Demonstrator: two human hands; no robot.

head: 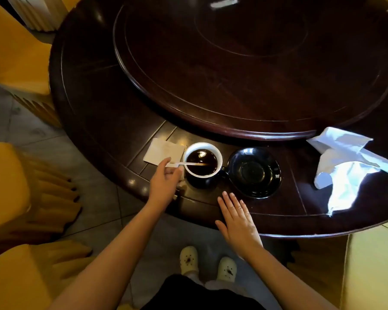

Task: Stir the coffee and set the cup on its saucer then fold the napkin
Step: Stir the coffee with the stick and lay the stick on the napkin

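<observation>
A dark cup (202,162) with a white inside holds black coffee near the table's front edge. My left hand (165,181) pinches a thin white stirrer (189,164) whose tip dips into the coffee. Just right of the cup sits an empty black saucer (254,172). My right hand (236,218) lies flat and open on the table edge, below the gap between cup and saucer. A crumpled white napkin (347,162) lies at the right. A small folded white paper (164,150) lies left of the cup.
The round dark wooden table (94,104) carries a raised turntable (244,63) behind the cup. Yellow-covered chairs (11,191) stand at the left and another at the lower right. My feet in pale clogs show below the table edge.
</observation>
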